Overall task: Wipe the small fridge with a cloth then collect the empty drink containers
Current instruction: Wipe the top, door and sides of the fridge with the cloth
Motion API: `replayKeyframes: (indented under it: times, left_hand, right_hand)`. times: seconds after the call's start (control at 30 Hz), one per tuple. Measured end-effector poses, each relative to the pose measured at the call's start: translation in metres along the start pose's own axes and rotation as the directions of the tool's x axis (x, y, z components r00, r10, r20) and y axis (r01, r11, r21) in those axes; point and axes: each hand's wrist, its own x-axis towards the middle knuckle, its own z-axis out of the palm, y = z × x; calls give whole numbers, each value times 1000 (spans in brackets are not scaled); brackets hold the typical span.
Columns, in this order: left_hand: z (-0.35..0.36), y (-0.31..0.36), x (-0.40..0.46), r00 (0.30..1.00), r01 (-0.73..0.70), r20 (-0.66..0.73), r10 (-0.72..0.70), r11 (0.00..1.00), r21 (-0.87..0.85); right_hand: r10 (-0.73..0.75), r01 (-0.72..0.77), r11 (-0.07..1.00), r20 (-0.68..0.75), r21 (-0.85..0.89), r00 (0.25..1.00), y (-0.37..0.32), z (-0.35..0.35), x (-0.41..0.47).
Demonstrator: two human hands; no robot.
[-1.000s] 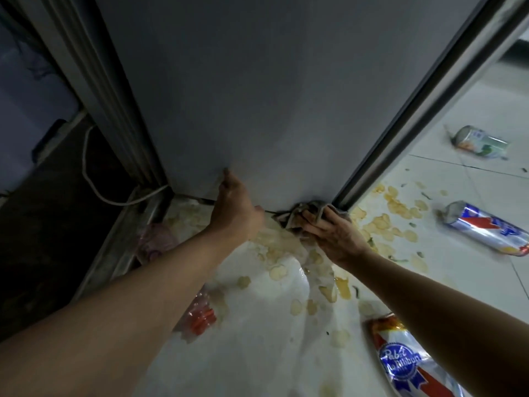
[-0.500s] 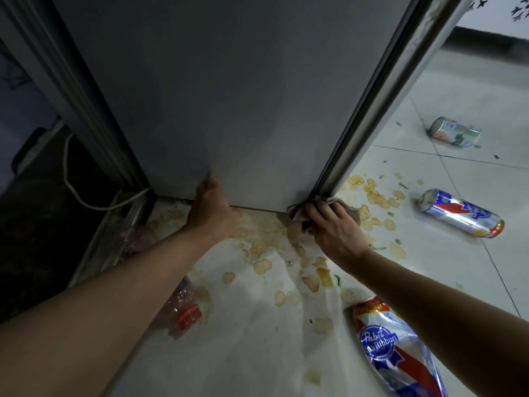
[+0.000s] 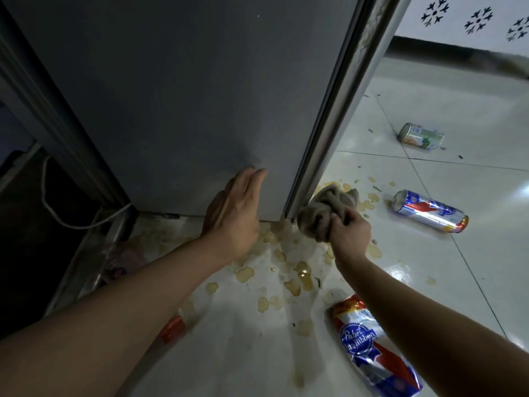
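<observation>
Step in hand: wiping the small fridge, judged to be at its lower front corner; the cans are not yet collected.
Right hand: the right hand has its fingers curled tight round a bunched beige cloth, which sits just beside the bottom of the fridge's metal edge strip.
Left hand: the left hand lies flat, fingers straight and together, holding nothing, against the grey side panel near its bottom edge.
Where the mess is: yellowish spill blotches lie on the white tiled floor right under the corner and spread toward the person.
How to wipe well: keep the left palm braced so the fridge does not shift; unfold the cloth a little so a clean face meets the strip; draw it along the strip in one direction rather than scrubbing, and keep it off the wet floor, or it will likely smear the panel.
Risk: a white cord trails at the back left; best left alone.
Cans waiting: a Pabst Blue Ribbon can lies by the right forearm, a second blue and red can and a pale green can lie farther right, all on their sides.
</observation>
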Motion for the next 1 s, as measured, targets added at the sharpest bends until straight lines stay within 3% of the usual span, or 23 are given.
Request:
replayKeyframes:
  times: [0.1, 0.17, 0.27, 0.4, 0.73, 1.0]
  left_hand:
    - [-2, 1, 5, 992, -120, -25, 123, 989, 86]
    - [-2, -1, 8, 981, -184, -37, 190, 973, 136]
    - [-1, -5, 13, 974, -213, -42, 225, 959, 186]
    - [3, -12, 18, 974, -211, -48, 223, 960, 182]
    - [-11, -8, 21, 968, -230, -31, 250, 929, 290]
    - [-55, 10, 30, 963, -211, -73, 258, 899, 383]
  right_hand:
    - [81, -110, 989, 257, 102, 963, 4, 20, 1]
    - [118, -123, 992, 378, -11, 918, 12, 38, 4]
    - [64, 15, 969, 308, -248, 949, 24, 55, 9]
    - [55, 29, 934, 222, -357, 973, 28, 69, 14]
    - [-49, 80, 918, 91, -388, 995, 11, 64, 10]
    - [-164, 156, 966, -19, -207, 986, -53, 30, 7]
